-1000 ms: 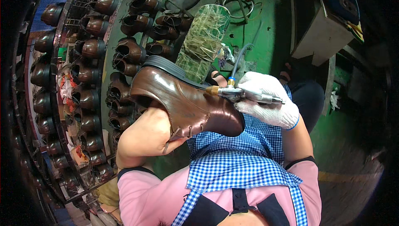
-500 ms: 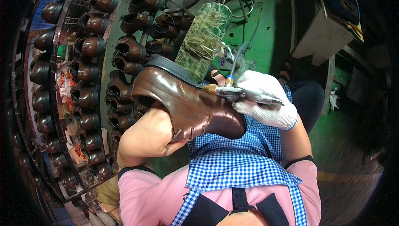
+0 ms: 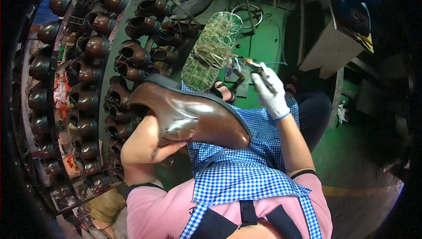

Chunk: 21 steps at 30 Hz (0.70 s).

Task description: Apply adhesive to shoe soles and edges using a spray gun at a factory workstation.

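Has racked shoes (image 3: 86, 93) close left of the left grip (image 3: 151, 140). Clasps a brown shoe (image 3: 206, 116) in it, by the opening, toe rightward. Wears a pink shirt (image 3: 165, 208) below, with an illegible mark. Curls gloved right grip (image 3: 271, 91) around a dark hand tool (image 3: 265, 79), leaving a gap to the shoe's edge. Has a pale bench (image 3: 332, 43) farther right.
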Each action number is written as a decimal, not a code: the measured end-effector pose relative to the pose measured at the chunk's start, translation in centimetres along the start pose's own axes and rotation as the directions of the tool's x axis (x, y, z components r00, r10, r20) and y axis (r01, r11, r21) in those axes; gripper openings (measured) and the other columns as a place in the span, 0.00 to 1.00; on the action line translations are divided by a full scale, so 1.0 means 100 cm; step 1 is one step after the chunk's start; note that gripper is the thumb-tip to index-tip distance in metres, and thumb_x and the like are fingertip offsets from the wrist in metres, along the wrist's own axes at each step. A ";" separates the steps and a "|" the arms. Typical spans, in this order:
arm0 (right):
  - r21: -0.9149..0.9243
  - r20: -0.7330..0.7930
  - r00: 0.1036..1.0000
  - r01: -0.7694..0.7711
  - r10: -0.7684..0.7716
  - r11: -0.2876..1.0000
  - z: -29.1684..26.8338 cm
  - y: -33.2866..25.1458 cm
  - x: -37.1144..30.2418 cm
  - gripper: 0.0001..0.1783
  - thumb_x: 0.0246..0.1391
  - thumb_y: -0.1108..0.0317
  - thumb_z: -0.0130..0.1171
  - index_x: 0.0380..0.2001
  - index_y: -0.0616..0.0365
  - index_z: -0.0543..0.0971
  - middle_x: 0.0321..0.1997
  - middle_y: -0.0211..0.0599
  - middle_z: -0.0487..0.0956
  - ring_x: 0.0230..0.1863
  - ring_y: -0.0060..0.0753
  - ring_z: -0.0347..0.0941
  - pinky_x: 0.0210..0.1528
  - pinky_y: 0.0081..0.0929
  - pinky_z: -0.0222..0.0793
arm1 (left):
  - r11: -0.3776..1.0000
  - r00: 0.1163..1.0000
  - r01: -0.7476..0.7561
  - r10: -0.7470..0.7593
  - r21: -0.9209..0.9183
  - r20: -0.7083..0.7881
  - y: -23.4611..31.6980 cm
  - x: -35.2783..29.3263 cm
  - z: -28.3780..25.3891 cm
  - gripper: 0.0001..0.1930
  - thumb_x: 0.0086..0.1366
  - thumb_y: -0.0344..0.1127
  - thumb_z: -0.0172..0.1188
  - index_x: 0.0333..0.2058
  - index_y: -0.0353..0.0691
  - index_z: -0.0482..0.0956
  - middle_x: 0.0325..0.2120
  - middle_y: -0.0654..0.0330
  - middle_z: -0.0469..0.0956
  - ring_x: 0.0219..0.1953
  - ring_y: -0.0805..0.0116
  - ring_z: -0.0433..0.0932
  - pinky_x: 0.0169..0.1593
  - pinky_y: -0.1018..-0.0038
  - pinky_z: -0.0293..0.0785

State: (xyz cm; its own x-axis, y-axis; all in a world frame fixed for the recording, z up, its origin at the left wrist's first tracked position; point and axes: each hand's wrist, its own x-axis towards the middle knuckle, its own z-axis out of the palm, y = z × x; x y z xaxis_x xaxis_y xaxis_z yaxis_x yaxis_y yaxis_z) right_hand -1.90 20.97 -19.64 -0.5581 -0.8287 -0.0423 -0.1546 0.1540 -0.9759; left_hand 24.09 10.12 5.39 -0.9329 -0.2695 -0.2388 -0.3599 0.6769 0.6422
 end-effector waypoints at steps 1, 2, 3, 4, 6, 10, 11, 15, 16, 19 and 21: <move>-0.077 -0.006 0.997 0.073 -0.074 0.994 0.009 0.013 0.003 0.22 0.63 0.57 0.58 0.57 0.53 0.76 0.38 0.43 0.77 0.38 0.43 0.76 0.41 0.34 0.73 | 0.941 0.972 0.181 -0.215 -0.286 -0.092 -0.004 -0.016 0.010 0.29 0.55 0.30 0.71 0.54 0.31 0.72 0.48 0.53 0.79 0.49 0.63 0.79 0.55 0.68 0.72; -0.167 -0.013 0.990 0.138 -0.142 0.976 0.014 0.024 0.005 0.23 0.62 0.55 0.58 0.58 0.51 0.75 0.38 0.46 0.77 0.41 0.49 0.76 0.42 0.36 0.74 | 0.770 0.899 0.300 -0.426 -0.564 -0.103 -0.015 -0.029 0.025 0.30 0.55 0.29 0.71 0.55 0.29 0.71 0.48 0.54 0.79 0.50 0.65 0.78 0.56 0.68 0.71; -0.255 -0.002 0.985 0.165 -0.171 0.953 0.023 0.027 0.008 0.23 0.63 0.54 0.57 0.58 0.51 0.74 0.39 0.47 0.77 0.41 0.50 0.77 0.41 0.38 0.74 | 0.709 0.864 0.264 -0.475 -0.654 -0.165 -0.017 -0.043 0.033 0.30 0.56 0.28 0.70 0.56 0.29 0.69 0.49 0.55 0.79 0.51 0.66 0.77 0.57 0.68 0.71; -0.341 0.010 0.980 0.192 -0.201 0.920 0.029 0.025 0.013 0.23 0.63 0.54 0.56 0.58 0.51 0.74 0.40 0.48 0.77 0.42 0.52 0.77 0.41 0.40 0.75 | 0.644 0.822 0.215 -0.525 -0.734 -0.219 -0.019 -0.054 0.038 0.30 0.57 0.26 0.69 0.58 0.29 0.67 0.50 0.55 0.78 0.52 0.68 0.76 0.57 0.69 0.71; -0.417 0.026 0.979 0.195 -0.202 0.888 0.039 0.024 0.020 0.20 0.64 0.53 0.54 0.52 0.52 0.75 0.41 0.51 0.77 0.39 0.54 0.77 0.38 0.44 0.76 | 0.626 0.811 0.171 -0.528 -0.761 -0.252 -0.031 -0.073 0.049 0.30 0.58 0.28 0.68 0.58 0.29 0.68 0.51 0.55 0.78 0.53 0.66 0.76 0.58 0.69 0.69; -0.424 0.154 0.977 0.197 -0.145 0.884 0.055 0.017 0.022 0.22 0.61 0.60 0.58 0.57 0.51 0.73 0.42 0.47 0.74 0.43 0.53 0.75 0.43 0.42 0.74 | 0.646 0.697 -0.063 -0.517 -0.761 -0.497 -0.054 -0.097 0.074 0.33 0.63 0.35 0.66 0.63 0.31 0.65 0.57 0.53 0.75 0.57 0.61 0.74 0.63 0.64 0.65; -0.438 0.158 0.978 0.194 -0.137 0.878 0.058 0.016 0.018 0.23 0.60 0.61 0.58 0.58 0.50 0.73 0.43 0.48 0.74 0.44 0.54 0.75 0.44 0.41 0.74 | 0.544 0.606 -0.169 -0.600 -0.822 -0.522 -0.051 -0.098 0.080 0.32 0.64 0.35 0.65 0.64 0.32 0.65 0.59 0.53 0.73 0.60 0.59 0.72 0.64 0.62 0.64; -0.218 0.210 0.907 0.408 -0.366 0.886 0.048 0.018 0.008 0.27 0.59 0.66 0.60 0.62 0.54 0.72 0.59 0.45 0.76 0.58 0.47 0.74 0.58 0.34 0.70 | 0.294 0.435 -0.457 -0.749 -0.839 -0.500 -0.061 -0.114 0.098 0.33 0.66 0.33 0.65 0.67 0.40 0.62 0.64 0.59 0.67 0.65 0.61 0.65 0.69 0.61 0.58; -0.138 0.223 0.926 0.340 -0.305 0.930 0.045 0.018 0.006 0.24 0.60 0.67 0.57 0.60 0.56 0.74 0.59 0.42 0.77 0.59 0.39 0.73 0.60 0.31 0.68 | 0.288 0.397 -0.506 -0.759 -0.813 -0.516 -0.059 -0.115 0.100 0.34 0.65 0.33 0.66 0.67 0.42 0.62 0.65 0.60 0.67 0.65 0.62 0.65 0.69 0.62 0.58; -0.029 0.180 0.975 0.138 -0.131 0.990 0.032 -0.020 -0.012 0.20 0.65 0.67 0.51 0.59 0.58 0.74 0.48 0.36 0.79 0.38 0.26 0.75 0.42 0.24 0.72 | 0.480 0.425 -0.437 -0.635 -0.760 -0.645 -0.038 -0.143 0.102 0.34 0.64 0.32 0.68 0.66 0.42 0.64 0.63 0.62 0.68 0.64 0.65 0.66 0.69 0.65 0.58; 0.059 0.114 0.993 0.032 -0.039 0.998 0.007 0.042 0.001 0.22 0.66 0.64 0.50 0.61 0.58 0.72 0.44 0.33 0.78 0.30 0.19 0.69 0.33 0.21 0.67 | 0.558 0.454 -0.341 -0.607 -0.756 -0.652 -0.023 -0.162 0.103 0.33 0.64 0.31 0.68 0.65 0.40 0.65 0.62 0.62 0.70 0.64 0.67 0.66 0.69 0.66 0.58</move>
State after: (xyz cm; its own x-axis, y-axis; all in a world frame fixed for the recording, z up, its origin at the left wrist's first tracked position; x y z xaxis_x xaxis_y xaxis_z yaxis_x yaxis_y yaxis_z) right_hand -2.07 21.16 -23.85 -0.4550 -0.8900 -0.0286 -0.1242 0.0952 -0.9877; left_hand 39.87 19.98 0.29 -0.1978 -0.9800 -0.0228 0.1262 -0.0486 0.9908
